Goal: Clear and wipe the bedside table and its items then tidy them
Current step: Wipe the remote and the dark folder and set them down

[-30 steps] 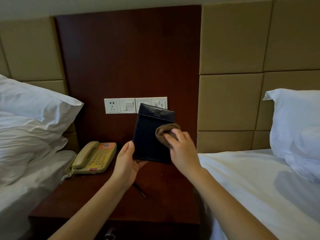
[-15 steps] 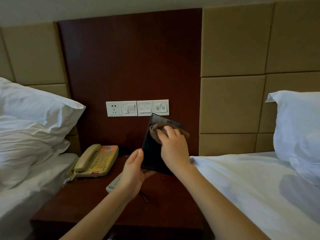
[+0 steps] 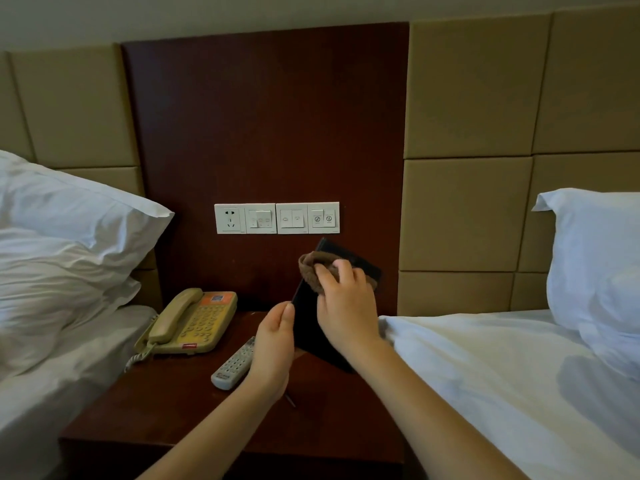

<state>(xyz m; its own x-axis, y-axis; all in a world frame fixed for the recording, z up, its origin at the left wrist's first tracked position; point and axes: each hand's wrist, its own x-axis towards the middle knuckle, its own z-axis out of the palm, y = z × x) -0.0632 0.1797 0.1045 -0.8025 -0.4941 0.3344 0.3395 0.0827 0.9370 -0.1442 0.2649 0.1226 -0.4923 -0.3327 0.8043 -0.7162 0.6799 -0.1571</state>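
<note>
A dark wooden bedside table stands between two beds. Above it my left hand grips the left edge of a black folder, which is held upright and tilted to the right. My right hand presses a brown cloth against the folder's upper face. On the table lie a beige telephone at the back left, a grey remote control beside my left hand, and a thin dark pen partly hidden under my left wrist.
White pillows and bedding lie on the left bed, a white sheet and pillow on the right bed. A row of white wall switches sits on the dark panel just above the folder.
The folder has turned from facing me to edge-on and tilted right. My right hand has slid the cloth up toward its top. The remote control has come into sight beside my left hand.
</note>
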